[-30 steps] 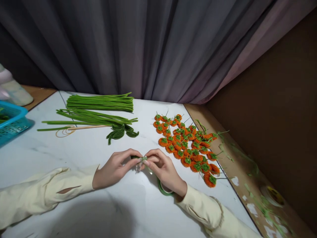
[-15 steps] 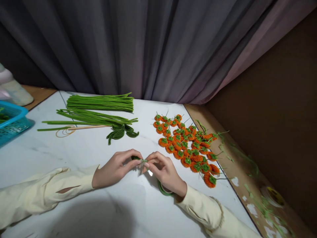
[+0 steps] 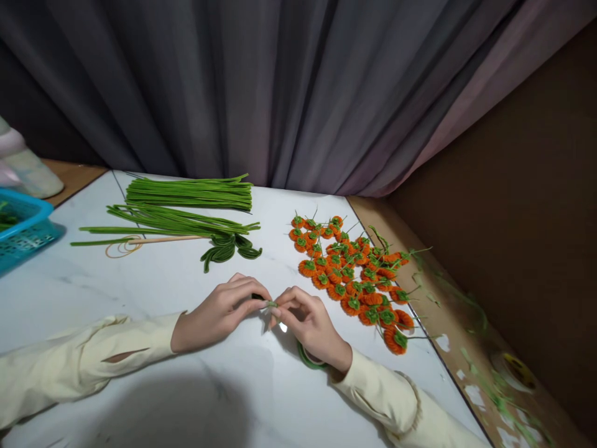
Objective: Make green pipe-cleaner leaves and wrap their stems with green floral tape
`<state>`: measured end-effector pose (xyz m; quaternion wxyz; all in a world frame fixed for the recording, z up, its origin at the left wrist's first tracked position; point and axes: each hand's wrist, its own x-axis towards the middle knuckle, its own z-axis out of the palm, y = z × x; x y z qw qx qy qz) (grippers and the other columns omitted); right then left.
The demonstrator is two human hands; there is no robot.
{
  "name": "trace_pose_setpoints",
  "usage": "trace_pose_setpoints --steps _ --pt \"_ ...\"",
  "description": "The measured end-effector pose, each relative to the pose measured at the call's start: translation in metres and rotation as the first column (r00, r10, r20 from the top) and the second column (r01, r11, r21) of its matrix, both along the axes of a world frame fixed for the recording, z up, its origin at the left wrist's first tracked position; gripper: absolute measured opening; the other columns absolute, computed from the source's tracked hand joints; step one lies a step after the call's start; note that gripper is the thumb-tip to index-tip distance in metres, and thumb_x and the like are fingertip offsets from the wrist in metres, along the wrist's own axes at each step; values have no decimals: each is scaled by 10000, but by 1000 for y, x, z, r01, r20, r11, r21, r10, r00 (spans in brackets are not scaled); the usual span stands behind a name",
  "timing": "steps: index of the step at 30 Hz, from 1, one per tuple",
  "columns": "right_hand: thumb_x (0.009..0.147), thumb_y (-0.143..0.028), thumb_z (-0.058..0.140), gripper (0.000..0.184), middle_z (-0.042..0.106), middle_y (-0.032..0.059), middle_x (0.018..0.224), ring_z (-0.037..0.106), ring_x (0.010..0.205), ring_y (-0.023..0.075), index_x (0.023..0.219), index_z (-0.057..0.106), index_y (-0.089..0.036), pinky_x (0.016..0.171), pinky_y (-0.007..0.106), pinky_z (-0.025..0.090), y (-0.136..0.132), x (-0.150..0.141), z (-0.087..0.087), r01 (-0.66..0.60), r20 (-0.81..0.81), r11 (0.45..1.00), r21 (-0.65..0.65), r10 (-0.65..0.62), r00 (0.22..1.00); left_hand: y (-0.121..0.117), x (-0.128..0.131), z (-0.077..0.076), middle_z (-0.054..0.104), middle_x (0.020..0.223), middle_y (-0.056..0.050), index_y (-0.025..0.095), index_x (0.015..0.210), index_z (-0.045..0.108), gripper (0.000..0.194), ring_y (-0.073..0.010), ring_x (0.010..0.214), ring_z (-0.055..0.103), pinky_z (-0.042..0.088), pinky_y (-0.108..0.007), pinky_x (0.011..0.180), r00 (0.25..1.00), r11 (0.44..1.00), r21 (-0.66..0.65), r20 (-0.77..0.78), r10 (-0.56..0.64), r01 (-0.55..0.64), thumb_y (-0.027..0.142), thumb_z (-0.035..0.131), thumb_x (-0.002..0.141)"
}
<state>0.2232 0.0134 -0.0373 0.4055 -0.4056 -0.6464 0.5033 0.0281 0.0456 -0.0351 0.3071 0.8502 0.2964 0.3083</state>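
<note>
My left hand [image 3: 222, 313] is closed in a pinch on a dark green pipe-cleaner leaf [image 3: 256, 297], mostly hidden by the fingers. Its pale green end [image 3: 271, 304] shows where both sets of fingertips meet. My right hand [image 3: 311, 322] pinches that same end from the other side. Below the right wrist lies a ring-shaped green roll [image 3: 308, 357], partly covered by the hand. Ahead of the left hand, several dark green pipe-cleaner leaves [image 3: 224, 247] rest in a small pile at the tip of a thin wooden stick [image 3: 172, 239].
Green pipe cleaners [image 3: 186, 194] lie bundled at the back. Orange pipe-cleaner persimmons [image 3: 352, 303] with green tops and wire stems cover the right side. A blue basket [image 3: 28, 224] stands left. Scraps and a tape roll [image 3: 513, 371] lie beyond the white tabletop's [image 3: 186, 404] right edge.
My left hand shifts very slightly, its upper fingers rising and bending a little more. The right hand keeps its pinch in nearly the same place. Everything on the table stays put.
</note>
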Motion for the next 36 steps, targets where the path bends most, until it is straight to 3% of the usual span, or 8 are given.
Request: trace_pose_setpoints --steps 4,7,14,19,26,29,33,36 --pt "868 -238 543 106 660 26 686 575 685 153 774 542 -188 684 290 432 -2 1 0 -1 132 988 156 -20 991 -1 1 4 624 850 -16 182 879 561 168 -144 823 532 398 -251 762 999 999 -48 -35 -4 3 204 404 936" --pt "871 -194 510 119 632 25 695 541 695 149 754 530 -186 713 301 414 -2 0 -4 -29 220 934 356 -54 974 -1 1 8 619 824 -17 181 853 555 189 -148 802 528 399 -253 751 998 997 -70 -67 -21 16 212 387 933" --pt "832 -76 408 122 563 15 654 498 653 138 806 489 -163 701 321 364 -1 2 -9 -194 397 674 712 -159 904 2 1 15 611 802 -15 182 843 550 191 -153 778 508 372 -267 758 982 995 -69 -166 -85 74 184 373 914" --pt "785 -25 410 159 604 30 670 505 697 159 847 508 -135 727 351 348 -3 4 -9 -315 484 511 800 -238 842 6 2 22 603 745 -9 185 795 569 210 -160 742 467 358 -269 740 964 990 -89 -237 -124 105 188 388 902" --pt "856 -25 429 158 616 54 661 550 758 178 818 565 -97 713 349 381 -3 4 -10 -379 478 314 870 -353 805 8 1 27 610 716 -10 190 756 610 181 -178 788 463 356 -252 718 933 978 -202 -339 -123 56 181 451 843" --pt "864 -37 456 155 620 60 677 558 781 181 817 590 -98 715 337 399 -5 4 -10 -425 504 278 862 -371 780 11 2 28 616 667 -7 177 734 635 149 -165 739 505 375 -226 665 927 934 -358 -351 -129 -6 170 492 777" --pt "871 -38 456 166 630 79 713 564 794 185 842 612 -88 691 320 418 -6 1 -9 -475 547 273 837 -354 759 15 3 31 622 637 -6 138 733 644 145 -125 592 523 377 -196 551 935 789 -612 -305 -180 -47 189 514 694" --pt "871 -34 454 174 633 94 721 569 798 198 865 625 -64 684 323 426 -7 0 -7 -505 563 248 827 -351 749 17 3 32 623 620 -13 120 725 649 170 -120 563 524 382 -198 534 941 708 -702 -289 -177 -83 214 528 653"
